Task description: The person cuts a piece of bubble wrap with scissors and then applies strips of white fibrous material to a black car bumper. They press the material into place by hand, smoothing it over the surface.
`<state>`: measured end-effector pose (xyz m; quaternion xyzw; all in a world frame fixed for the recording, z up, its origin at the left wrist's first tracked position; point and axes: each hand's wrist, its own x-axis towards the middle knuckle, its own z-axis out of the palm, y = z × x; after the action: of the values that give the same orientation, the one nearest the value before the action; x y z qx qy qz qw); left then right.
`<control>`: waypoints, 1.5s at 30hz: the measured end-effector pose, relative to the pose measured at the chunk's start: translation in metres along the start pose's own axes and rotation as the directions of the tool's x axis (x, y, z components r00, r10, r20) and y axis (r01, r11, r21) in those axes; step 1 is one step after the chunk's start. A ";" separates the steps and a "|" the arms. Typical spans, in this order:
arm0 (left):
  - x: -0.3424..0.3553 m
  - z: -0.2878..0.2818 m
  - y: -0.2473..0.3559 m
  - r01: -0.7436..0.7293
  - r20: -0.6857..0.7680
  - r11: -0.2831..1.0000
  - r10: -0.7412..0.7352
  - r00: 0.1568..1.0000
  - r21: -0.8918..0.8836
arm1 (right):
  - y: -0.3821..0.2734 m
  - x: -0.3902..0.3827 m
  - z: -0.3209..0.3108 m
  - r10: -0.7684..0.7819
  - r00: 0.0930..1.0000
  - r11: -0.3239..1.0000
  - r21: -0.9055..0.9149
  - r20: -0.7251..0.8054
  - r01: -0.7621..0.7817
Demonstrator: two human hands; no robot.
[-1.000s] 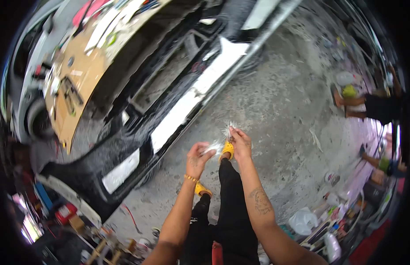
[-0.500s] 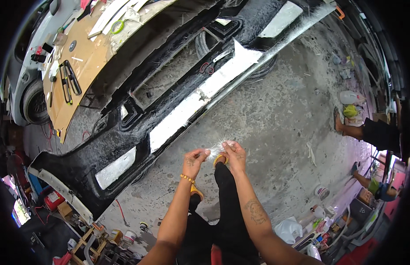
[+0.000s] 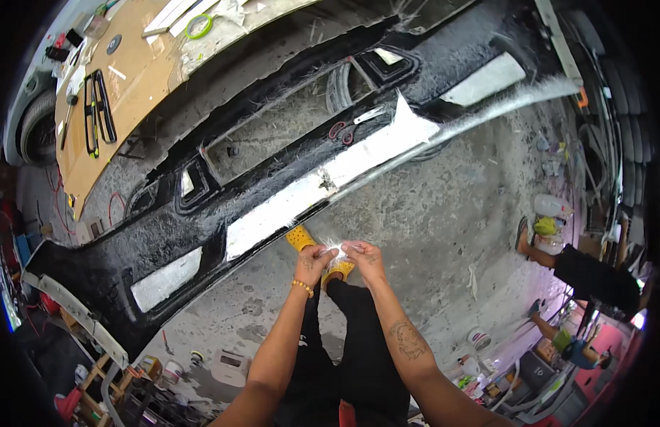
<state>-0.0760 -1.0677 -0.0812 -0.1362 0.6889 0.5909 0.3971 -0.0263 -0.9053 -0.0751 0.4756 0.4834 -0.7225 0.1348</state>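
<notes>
Grey concrete floor spreads beneath a long black bumper-like panel bearing a white strip. Yellow shoes stand near the panel's edge; above them, the left hand and right hand nearly meet, fingers closed, pinching a white fibre tuft.

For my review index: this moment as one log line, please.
hands: both pinching white fibres; ahead: black bumper, white strips; red-handled scissors: on bumper

2 hands, 2 yellow clogs
</notes>
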 end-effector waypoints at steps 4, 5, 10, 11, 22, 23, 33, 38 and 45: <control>0.035 -0.010 -0.013 0.008 -0.033 0.999 -0.009 0.999 -0.037 | -0.001 0.033 0.007 0.095 0.994 0.995 0.003 0.052 -0.095; 0.043 -0.013 -0.015 -0.001 -0.044 1.000 0.002 0.999 0.025 | 0.000 0.043 0.007 0.119 0.991 0.993 -0.004 0.063 -0.119; 0.094 -0.010 -0.031 0.001 -0.074 0.992 0.008 0.997 0.128 | 0.006 0.114 -0.006 -0.080 0.982 0.908 -0.395 0.171 0.142; 0.105 -0.007 -0.037 -0.002 -0.078 0.991 0.012 0.997 0.131 | 0.006 0.130 -0.009 -0.093 0.979 0.897 -0.411 0.182 0.162; 0.185 0.037 -0.100 0.142 -0.264 0.833 -0.324 0.908 -0.535 | 0.018 0.226 0.002 -0.159 0.987 0.876 -0.457 0.024 0.152; 0.187 0.042 -0.099 0.147 -0.269 0.805 -0.356 0.895 -0.575 | 0.021 0.230 -0.001 -0.172 0.985 0.880 -0.449 0.001 0.154; 0.206 0.046 -0.112 0.147 -0.308 0.762 -0.419 0.854 -0.631 | 0.045 0.240 0.003 -0.319 0.947 0.749 -0.623 -0.040 0.225; 0.212 0.055 -0.105 0.176 -0.340 0.760 -0.469 0.815 -0.626 | 0.046 0.240 0.001 -0.407 0.913 0.532 -0.821 -0.033 0.207; 0.214 0.053 -0.109 0.169 -0.368 0.761 -0.480 0.796 -0.626 | 0.034 0.215 -0.020 -0.499 0.795 0.325 -0.776 0.346 0.541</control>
<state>-0.1226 -0.9870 -0.3090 -0.5194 0.5263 0.6280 0.2425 -0.1028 -0.8482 -0.2718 0.1513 0.8929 -0.4067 0.1201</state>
